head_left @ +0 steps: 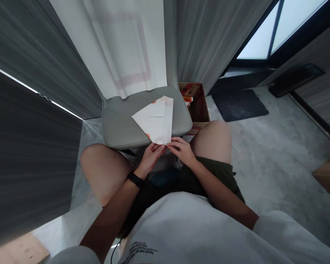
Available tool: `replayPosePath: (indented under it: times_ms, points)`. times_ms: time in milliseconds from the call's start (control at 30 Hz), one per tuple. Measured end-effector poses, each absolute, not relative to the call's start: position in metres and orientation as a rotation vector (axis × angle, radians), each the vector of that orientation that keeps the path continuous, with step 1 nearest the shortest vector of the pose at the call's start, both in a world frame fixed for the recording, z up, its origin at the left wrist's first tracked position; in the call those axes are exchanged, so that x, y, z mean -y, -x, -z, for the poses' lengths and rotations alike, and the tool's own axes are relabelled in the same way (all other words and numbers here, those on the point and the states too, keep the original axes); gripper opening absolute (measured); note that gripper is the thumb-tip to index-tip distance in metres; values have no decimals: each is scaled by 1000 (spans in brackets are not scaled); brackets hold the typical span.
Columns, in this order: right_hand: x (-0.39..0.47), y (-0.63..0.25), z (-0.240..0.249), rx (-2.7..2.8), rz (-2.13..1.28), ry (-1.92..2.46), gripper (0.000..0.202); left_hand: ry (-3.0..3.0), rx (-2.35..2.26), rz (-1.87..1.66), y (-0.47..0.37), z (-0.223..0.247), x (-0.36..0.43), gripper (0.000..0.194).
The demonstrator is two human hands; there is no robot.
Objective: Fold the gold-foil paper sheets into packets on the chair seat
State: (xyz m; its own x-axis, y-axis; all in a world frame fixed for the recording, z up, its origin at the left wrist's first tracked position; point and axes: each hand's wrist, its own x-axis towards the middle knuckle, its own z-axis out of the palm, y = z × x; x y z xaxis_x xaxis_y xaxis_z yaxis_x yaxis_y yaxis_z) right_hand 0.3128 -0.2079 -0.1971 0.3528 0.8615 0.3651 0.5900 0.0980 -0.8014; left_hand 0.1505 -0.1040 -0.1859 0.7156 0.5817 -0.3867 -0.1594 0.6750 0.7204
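A folded sheet of white paper (156, 119) with orange patches along its edges lies over the front of the grey chair seat (121, 124). Crease lines run across its middle and down its right side. My left hand (151, 156) pinches the near edge of the paper, the thumb on top. Close beside it, my right hand (183, 150) has its thumb and fingertips closed on the same near corner. The fingertips of both hands almost meet there. Their undersides are hidden.
A large white sheet (132, 44) covers the chair's backrest. An open cardboard box (200, 104) with papers inside stands right of the chair. Beyond it lies a dark mat (239, 104) on the floor. Grey panels rise at left, and my knees flank the chair's front.
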Motion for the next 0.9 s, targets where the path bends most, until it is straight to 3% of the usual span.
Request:
replayPosePath:
  times_ms: [167, 333, 733, 900]
  points:
    - [206, -321, 188, 1369, -345, 1597, 15, -629, -570, -437, -147, 178, 105, 54]
    - [208, -320, 189, 1381, -345, 1609, 15, -479, -690, -414, -152, 178, 98, 29]
    - [205, -311, 202, 1320, -396, 1562, 20, -524, -919, -404, -159, 180, 94, 15]
    - [201, -305, 199, 1218, -396, 1582, 21, -514, -918, -422, -158, 175, 96, 17]
